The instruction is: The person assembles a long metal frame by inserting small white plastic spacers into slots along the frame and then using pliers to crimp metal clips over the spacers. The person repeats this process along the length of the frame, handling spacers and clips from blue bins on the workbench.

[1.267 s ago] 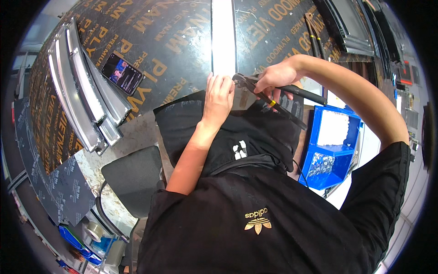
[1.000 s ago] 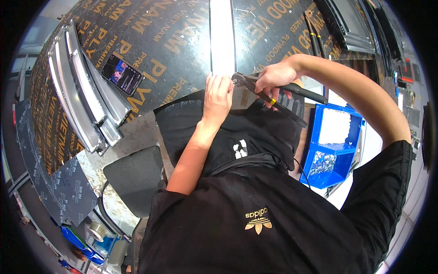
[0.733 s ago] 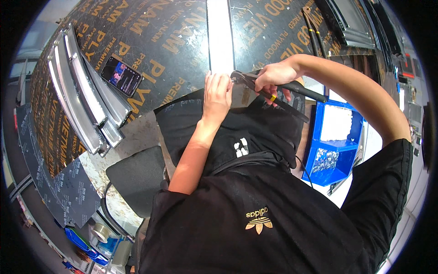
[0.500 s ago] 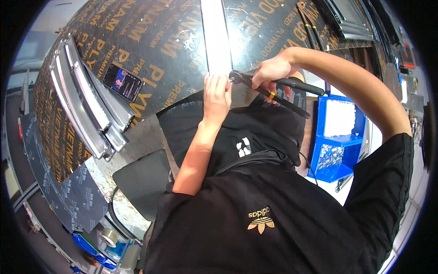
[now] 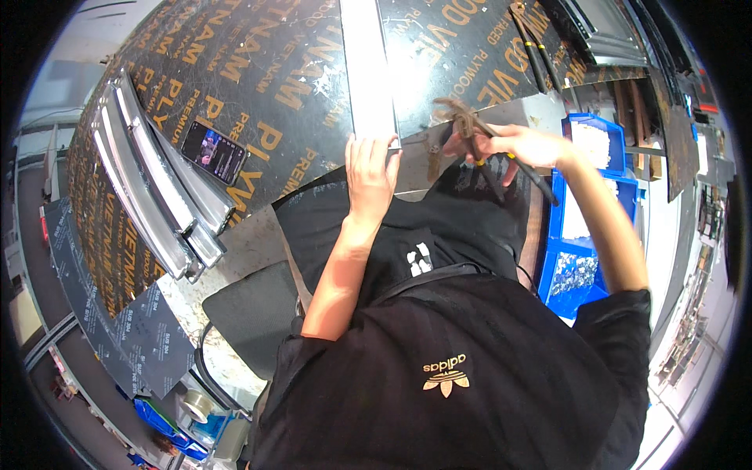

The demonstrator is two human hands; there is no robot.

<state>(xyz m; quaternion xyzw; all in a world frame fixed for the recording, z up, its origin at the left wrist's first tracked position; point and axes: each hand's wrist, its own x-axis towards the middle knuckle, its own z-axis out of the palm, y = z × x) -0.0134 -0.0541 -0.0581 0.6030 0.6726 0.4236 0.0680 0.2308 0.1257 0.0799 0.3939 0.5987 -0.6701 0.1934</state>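
Observation:
My left hand is curled over the near end of a long, bright white metal strip, gripping it at the edge of the dark printed board. To the right of that end, my right hand is closed around pliers with black, yellow-banded handles. The jaws are raised, smeared by motion and apart from the strip, so their exact kind is hard to read. Small white pieces lie on the black cloth over my lap.
Several shiny metal profiles lie at the left, beside a phone. Blue bins with small parts stand to my right. Another black-and-yellow-handled tool rests at the far right, near stacked metal profiles.
My right hand has drawn the pliers away from the strip's end, to the right, turning them. The right elbow has dropped nearer my body. My left hand stays at the strip's end.

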